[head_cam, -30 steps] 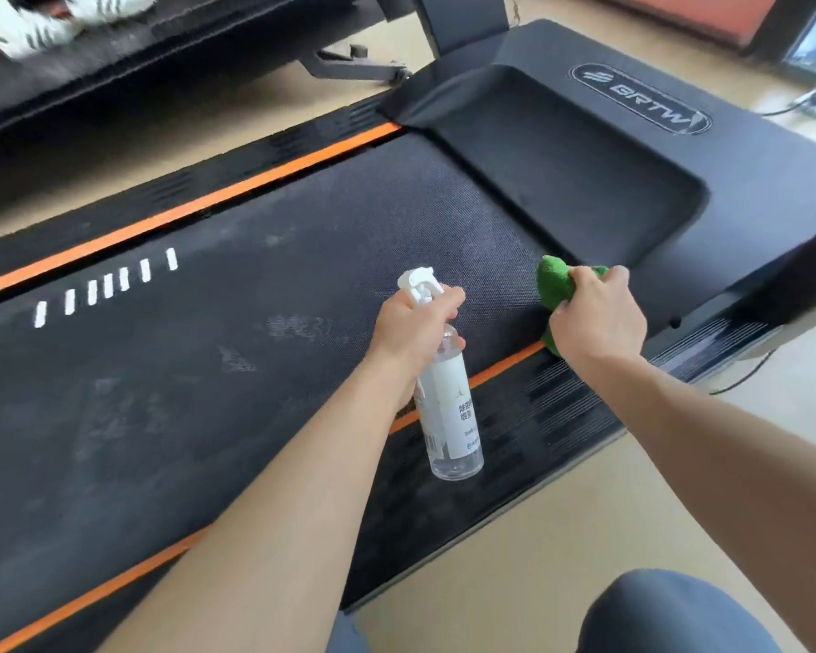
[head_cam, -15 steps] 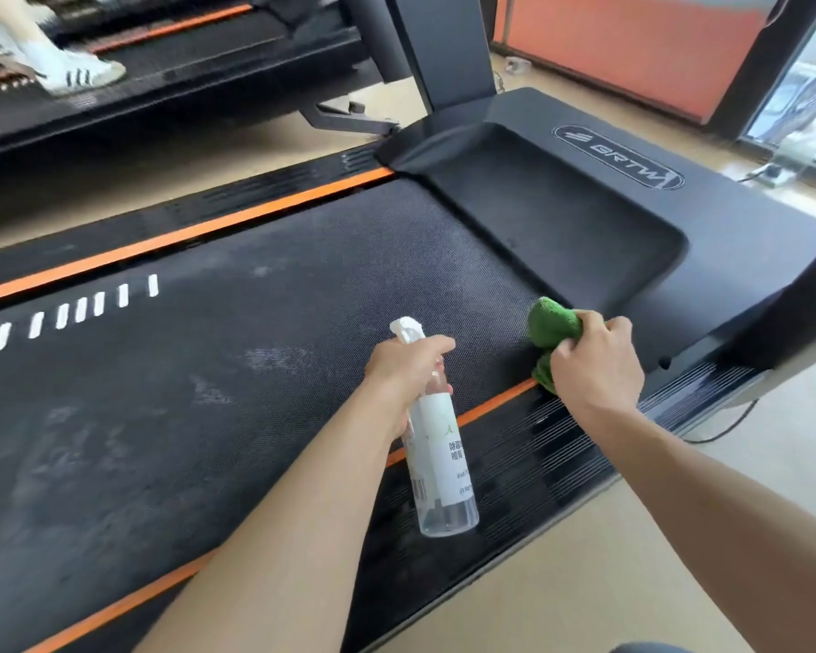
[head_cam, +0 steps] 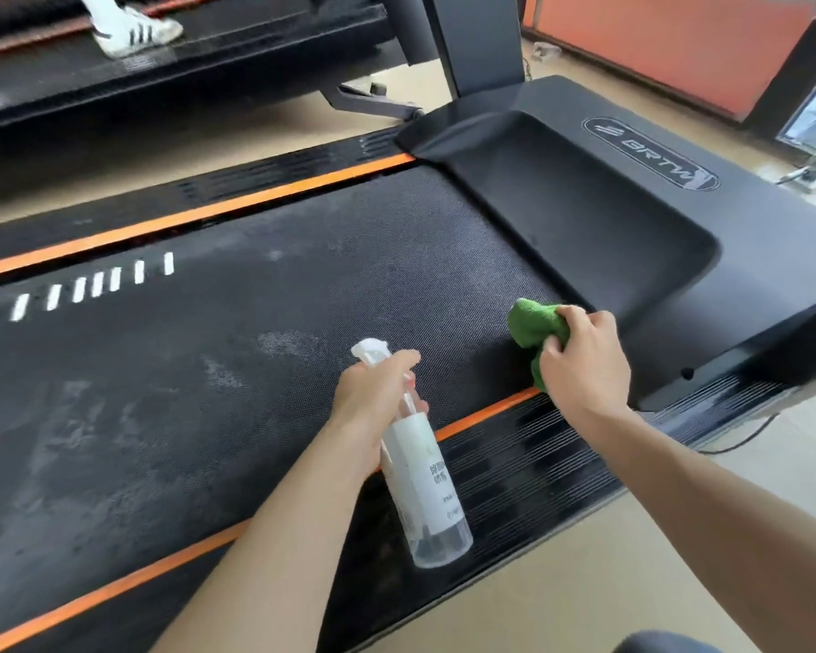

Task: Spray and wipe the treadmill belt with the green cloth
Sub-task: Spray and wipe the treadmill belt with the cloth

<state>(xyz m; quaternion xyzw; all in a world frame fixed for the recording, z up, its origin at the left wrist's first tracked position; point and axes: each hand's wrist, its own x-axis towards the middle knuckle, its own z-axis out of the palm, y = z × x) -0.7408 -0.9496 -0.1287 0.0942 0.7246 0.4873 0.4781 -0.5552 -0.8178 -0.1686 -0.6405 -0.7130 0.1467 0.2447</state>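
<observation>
The right hand (head_cam: 582, 365) grips the green cloth (head_cam: 531, 325) on the belt (head_cam: 255, 369).

A person's left hand (head_cam: 373, 393) gripped a clear spray bottle (head_cam: 420, 478) by its neck, nozzle aimed over the black treadmill belt (head_cam: 217, 369), which showed pale, patchy smears. The right hand (head_cam: 585, 365) clutched a bunched green cloth (head_cam: 531, 325) pressed to the belt's near edge, just beside the motor cover (head_cam: 608, 219) (a logo was printed near its far end). Orange stripes (head_cam: 184, 219) ran along both side rails. A white sneaker (head_cam: 133, 33) stood on a neighbouring treadmill (head_cam: 208, 73).
</observation>
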